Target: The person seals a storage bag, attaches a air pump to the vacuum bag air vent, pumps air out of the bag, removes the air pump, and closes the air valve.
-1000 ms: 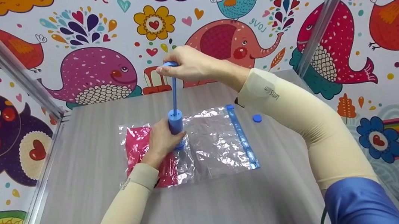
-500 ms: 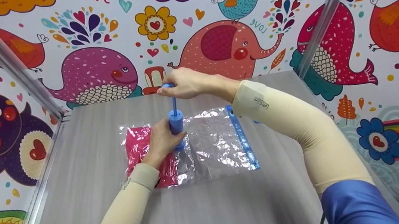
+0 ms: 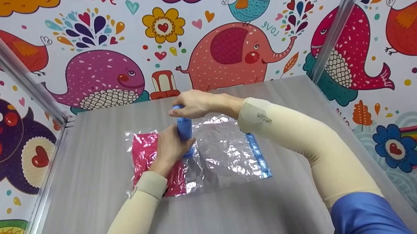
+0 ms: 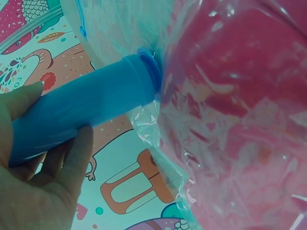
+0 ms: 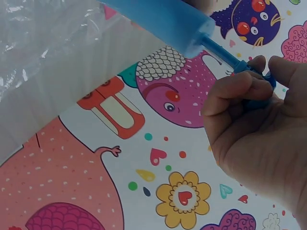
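A blue pump (image 3: 185, 130) stands upright at the centre of the frame, held by the left hand (image 3: 169, 145) and the right hand (image 3: 196, 104).
The left hand grips its barrel (image 4: 91, 98); the right hand, above, holds the handle (image 3: 178, 108). Under the pump, a clear bag (image 3: 230, 151) with pink contents (image 3: 143, 150) lies on the grey table (image 3: 224, 225); a cartoon-printed wall (image 3: 196, 12) is behind. The right arm (image 3: 310, 148) bends at the elbow.

A pump (image 3: 185, 130) stands on a bag (image 3: 228, 156) on the table (image 3: 228, 220) before a wall (image 3: 200, 43).
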Demonstrator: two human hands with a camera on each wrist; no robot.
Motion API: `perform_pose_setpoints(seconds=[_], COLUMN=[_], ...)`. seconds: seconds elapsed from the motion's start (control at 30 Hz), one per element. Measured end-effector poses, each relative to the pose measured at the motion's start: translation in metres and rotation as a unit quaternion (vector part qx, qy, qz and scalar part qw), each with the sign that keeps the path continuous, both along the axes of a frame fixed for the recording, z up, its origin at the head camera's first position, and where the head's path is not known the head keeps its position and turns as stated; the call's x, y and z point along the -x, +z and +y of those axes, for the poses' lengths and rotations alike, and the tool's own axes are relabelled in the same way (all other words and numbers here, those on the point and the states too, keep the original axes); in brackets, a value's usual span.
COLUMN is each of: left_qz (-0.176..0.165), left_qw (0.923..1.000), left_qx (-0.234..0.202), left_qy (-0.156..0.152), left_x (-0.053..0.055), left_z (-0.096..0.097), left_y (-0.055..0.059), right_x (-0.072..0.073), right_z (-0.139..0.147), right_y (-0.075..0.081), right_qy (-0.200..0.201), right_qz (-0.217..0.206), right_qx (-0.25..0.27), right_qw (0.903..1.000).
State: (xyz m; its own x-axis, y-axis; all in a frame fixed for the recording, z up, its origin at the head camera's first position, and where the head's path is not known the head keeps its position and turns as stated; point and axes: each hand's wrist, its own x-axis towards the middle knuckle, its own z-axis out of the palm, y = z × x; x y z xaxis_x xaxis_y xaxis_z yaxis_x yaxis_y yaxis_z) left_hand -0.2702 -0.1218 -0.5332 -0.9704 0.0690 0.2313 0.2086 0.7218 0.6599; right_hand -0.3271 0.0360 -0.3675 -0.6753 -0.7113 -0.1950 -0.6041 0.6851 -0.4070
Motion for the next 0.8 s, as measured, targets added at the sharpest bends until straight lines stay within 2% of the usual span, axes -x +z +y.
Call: perform_pose_setpoints(seconds=[0.13,0.27,0.43,0.63,0.8], left_qz=[-0.002,0.007,0.005,0.009,0.023], left_qw=[1.0000,0.9999,0.9996,0.9997,0.9997], left_qx=[-0.002,0.014,0.025,0.014,0.005], left_qy=[0.005,0.005,0.012,0.015,0.009], left_x=[-0.001,-0.001,-0.002,-0.002,-0.002], left_z=[0.000,0.001,0.000,0.001,0.005], left_y=[0.000,-0.001,-0.003,-0.002,-0.003], right_x=[-0.001,-0.002,-0.005,-0.004,-0.004], right_z=[-0.001,-0.001,-0.003,-0.001,0.004], right_y=[-0.014,-0.028,-0.039,-0.038,-0.029], right_qy=[0.001,-0.002,-0.016,-0.001,0.003], right_qz=[0.003,0.006,0.006,0.021,0.036], right_qx=[0.001,0.004,0.019,0.025,0.017], right_qw=[1.0000,1.0000,0.9997,0.9995,0.9992])
